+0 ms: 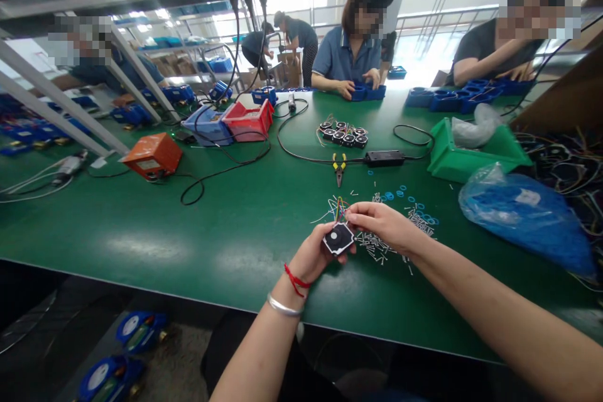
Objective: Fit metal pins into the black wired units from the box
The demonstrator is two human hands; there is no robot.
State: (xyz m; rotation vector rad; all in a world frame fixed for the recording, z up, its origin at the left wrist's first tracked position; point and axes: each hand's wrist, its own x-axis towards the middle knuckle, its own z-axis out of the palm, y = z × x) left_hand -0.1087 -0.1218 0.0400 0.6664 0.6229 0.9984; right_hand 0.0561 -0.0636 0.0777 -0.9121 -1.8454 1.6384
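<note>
My left hand (315, 254) is closed around a small black square part (339, 239) with silvery edges, a pale round spot on its face and thin coloured wires (338, 208) at its top. The thumb and fingers of my right hand (372, 218) are pinched together at the part's upper right corner; what they hold is too small to make out. Beside and beneath my right hand lies a loose pile of screws (377, 248), with several blue rings (389, 195) scattered behind. Yellow-handled pliers (339, 169) rest beyond the wires.
Similar black parts (346, 137) stand in rows farther back. A black cable with an inline box (385, 158) crosses the green table (211, 232). Right: a green bin (452, 160) and blue plastic bag (522, 213). Left: an orange box (153, 156) and red bin (247, 121). Co-workers sit opposite.
</note>
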